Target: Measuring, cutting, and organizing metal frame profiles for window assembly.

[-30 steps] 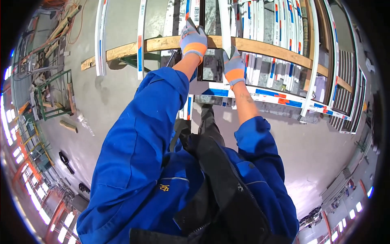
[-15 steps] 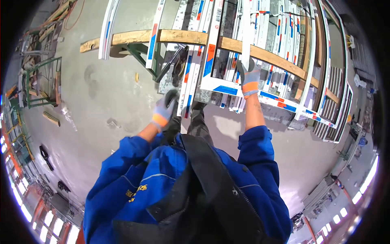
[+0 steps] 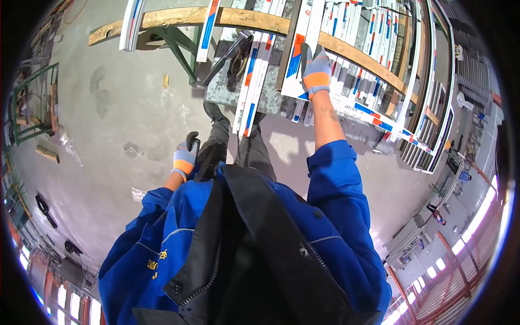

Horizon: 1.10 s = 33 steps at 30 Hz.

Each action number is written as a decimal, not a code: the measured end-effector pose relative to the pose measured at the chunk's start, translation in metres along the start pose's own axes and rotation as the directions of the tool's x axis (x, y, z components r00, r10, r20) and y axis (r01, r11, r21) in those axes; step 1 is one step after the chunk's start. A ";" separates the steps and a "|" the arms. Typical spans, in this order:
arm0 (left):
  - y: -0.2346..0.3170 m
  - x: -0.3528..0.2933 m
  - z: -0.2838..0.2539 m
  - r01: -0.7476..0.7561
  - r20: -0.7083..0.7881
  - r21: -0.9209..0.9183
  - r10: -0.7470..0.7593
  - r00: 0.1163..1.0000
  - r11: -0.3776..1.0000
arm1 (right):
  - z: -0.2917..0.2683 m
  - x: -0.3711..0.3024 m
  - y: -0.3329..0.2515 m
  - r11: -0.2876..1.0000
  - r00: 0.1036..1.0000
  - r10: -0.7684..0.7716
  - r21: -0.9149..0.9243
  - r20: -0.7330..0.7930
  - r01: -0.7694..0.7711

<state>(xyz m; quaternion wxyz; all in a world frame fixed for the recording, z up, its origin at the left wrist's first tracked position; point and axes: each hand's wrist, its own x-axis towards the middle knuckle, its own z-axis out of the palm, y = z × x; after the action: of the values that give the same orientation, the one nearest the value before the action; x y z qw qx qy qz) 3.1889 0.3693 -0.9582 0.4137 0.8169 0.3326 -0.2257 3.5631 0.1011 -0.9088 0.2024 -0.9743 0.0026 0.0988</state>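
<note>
My right hand (image 3: pixel 317 71), in a grey and orange glove with dark fingertips, is closed on the near end of a white strip (image 3: pixel 313 26). This strip lies along the left side of a white rectangular frame (image 3: pixel 355 110) with blue and red printed film, over its near left corner. My left hand (image 3: pixel 185 157), gloved alike, hangs low beside my left leg, apart from the work. Its fingers are loosely bent and apart, with nothing seen in them. Left of the frame, long white profiles (image 3: pixel 252 86) stick out toward me over the grey metal surface.
A wooden beam (image 3: pixel 252 20) runs across under the profiles, borne by a green stand (image 3: pixel 181 51). A hammer (image 3: pixel 227 57) lies on the metal surface. More white profiles (image 3: pixel 374 59) lie beneath the frame. A green rack (image 3: pixel 33 103) stands at left near a wood block (image 3: pixel 47 154).
My right hand has moved the white strip left, onto the frame's left side. My left hand has dropped back from near the profile ends to beside my leg. The view has shifted somewhat.
</note>
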 end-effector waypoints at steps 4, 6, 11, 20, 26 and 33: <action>-0.045 0.010 0.013 -0.096 -0.039 -0.022 0.095 0.995 0.995 | 0.007 0.002 -0.007 1.000 1.000 -0.002 0.020 0.023 0.001; -0.047 0.013 0.012 -0.087 -0.043 0.003 0.087 0.995 0.996 | 0.012 0.000 -0.009 0.998 1.000 -0.019 0.066 -0.003 0.019; 0.063 0.031 -0.004 -0.314 0.043 -0.097 0.319 0.947 0.944 | 0.006 -0.005 -0.004 0.999 0.996 0.044 -0.008 -0.072 -0.044; 0.340 0.160 0.015 -0.589 -0.312 0.366 0.691 0.652 0.721 | -0.013 -0.015 -0.039 0.810 0.917 -0.123 -0.495 0.380 0.314; 0.438 0.207 0.071 -0.318 -0.205 0.556 0.498 0.842 0.767 | -0.012 -0.020 -0.022 0.996 0.996 0.010 -0.093 0.085 -0.002; 0.433 0.213 0.071 -0.372 -0.206 0.452 0.501 0.841 0.811 | -0.046 -0.077 0.010 0.926 0.955 -0.161 0.298 -0.251 0.234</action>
<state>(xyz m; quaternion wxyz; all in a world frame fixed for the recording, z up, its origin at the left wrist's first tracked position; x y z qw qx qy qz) 3.6427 0.1975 -0.9073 0.2230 0.9629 0.1428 -0.0519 3.4958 0.0705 -0.8564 0.3671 -0.9278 -0.0573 -0.0333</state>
